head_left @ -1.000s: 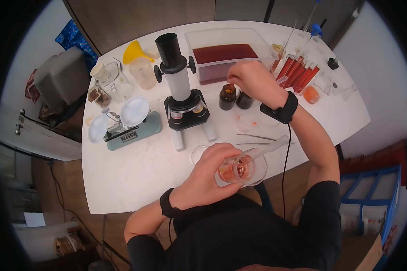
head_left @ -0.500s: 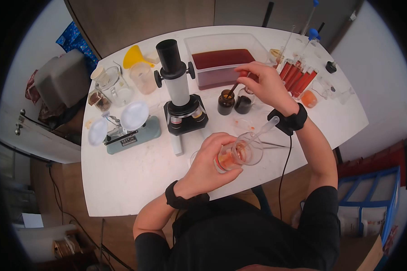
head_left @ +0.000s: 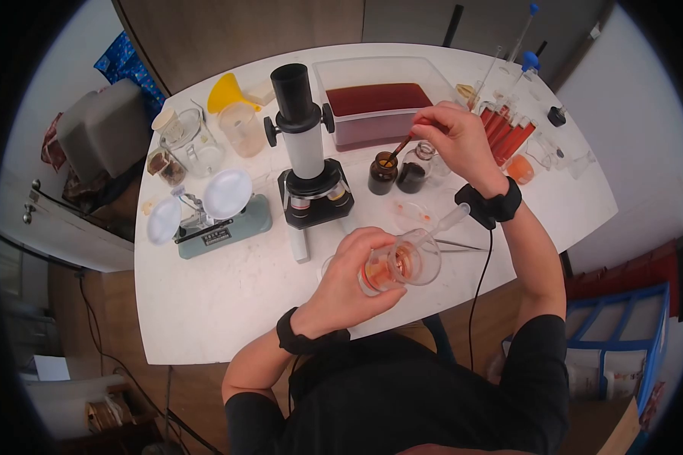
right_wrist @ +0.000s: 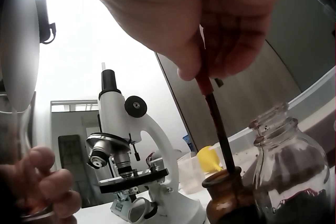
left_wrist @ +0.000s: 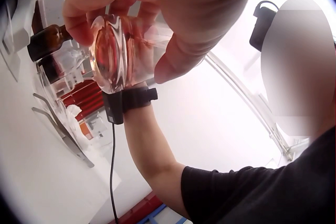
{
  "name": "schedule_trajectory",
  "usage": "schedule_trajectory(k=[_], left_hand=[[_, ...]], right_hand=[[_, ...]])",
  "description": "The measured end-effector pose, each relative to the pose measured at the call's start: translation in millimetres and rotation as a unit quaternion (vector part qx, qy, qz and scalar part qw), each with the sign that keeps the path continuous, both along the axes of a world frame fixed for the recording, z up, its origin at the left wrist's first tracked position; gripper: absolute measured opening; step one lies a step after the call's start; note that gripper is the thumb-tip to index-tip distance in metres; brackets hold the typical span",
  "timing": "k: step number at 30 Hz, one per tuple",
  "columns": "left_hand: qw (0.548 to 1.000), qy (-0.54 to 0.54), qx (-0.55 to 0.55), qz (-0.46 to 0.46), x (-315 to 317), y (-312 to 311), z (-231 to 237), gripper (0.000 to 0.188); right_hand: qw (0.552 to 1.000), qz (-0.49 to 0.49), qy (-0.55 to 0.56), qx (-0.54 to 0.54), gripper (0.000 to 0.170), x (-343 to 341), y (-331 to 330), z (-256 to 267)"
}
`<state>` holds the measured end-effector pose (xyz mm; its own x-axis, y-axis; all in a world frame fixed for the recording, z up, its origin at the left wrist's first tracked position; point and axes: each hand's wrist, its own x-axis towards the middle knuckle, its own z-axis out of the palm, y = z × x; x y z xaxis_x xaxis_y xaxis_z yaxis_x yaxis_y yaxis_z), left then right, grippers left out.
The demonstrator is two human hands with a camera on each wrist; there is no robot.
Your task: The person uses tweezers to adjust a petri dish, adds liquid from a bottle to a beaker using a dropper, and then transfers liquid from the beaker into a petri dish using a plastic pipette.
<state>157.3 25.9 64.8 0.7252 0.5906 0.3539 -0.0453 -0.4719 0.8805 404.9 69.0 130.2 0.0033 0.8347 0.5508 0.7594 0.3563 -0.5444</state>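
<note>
My left hand (head_left: 349,284) grips a glass beaker (head_left: 425,262) by its side. The beaker is tilted, its mouth to the right, with orange-red liquid inside. A translucent plastic pipette (head_left: 454,217) leans out over its rim. My right hand (head_left: 461,140) pinches a dropper by its red rubber bulb (right_wrist: 205,79). The dropper's dark-stained tube (right_wrist: 220,129) slants down, its lower end in the mouth of a brown glass bottle (head_left: 383,178). Right beside that bottle stands a clear glass bottle (head_left: 412,177) with dark contents, its neck uncovered.
A microscope (head_left: 306,152) stands left of the bottles, a balance scale (head_left: 220,231) farther left. Behind is a plastic tub (head_left: 379,125) of dark red liquid. Test tubes of red liquid (head_left: 512,136) are at right. A petri dish (head_left: 413,211) and tweezers (head_left: 463,245) lie nearer me.
My right hand has risen from the brown bottle's mouth and moved right, drawing the dropper partly up so its tube shows. The left hand with the beaker has shifted slightly away from my body.
</note>
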Motion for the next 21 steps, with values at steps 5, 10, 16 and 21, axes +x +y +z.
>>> schedule_trajectory(k=[5, 10, 16, 21], left_hand=[[1.000, -0.004, 0.019, 0.013, 0.6, -0.2, 0.9, 0.056], [1.000, -0.010, 0.022, 0.011, 0.5, 0.0, 1.5, 0.057], [0.999, -0.010, 0.027, 0.015, -0.1, 0.5, 1.2, 0.057], [0.999, -0.012, 0.029, 0.018, -0.6, 0.5, 1.3, 0.056]], right_hand=[[0.999, -0.004, -0.035, 0.000, 0.007, -3.1, 0.7, 0.8], [0.999, -0.007, -0.041, 0.011, 0.008, -7.9, -1.2, 3.0], [1.000, -0.011, -0.017, -0.012, 0.011, -5.3, -4.1, 1.4], [1.000, -0.014, 0.016, 0.005, 0.019, 2.0, -8.0, -2.9]])
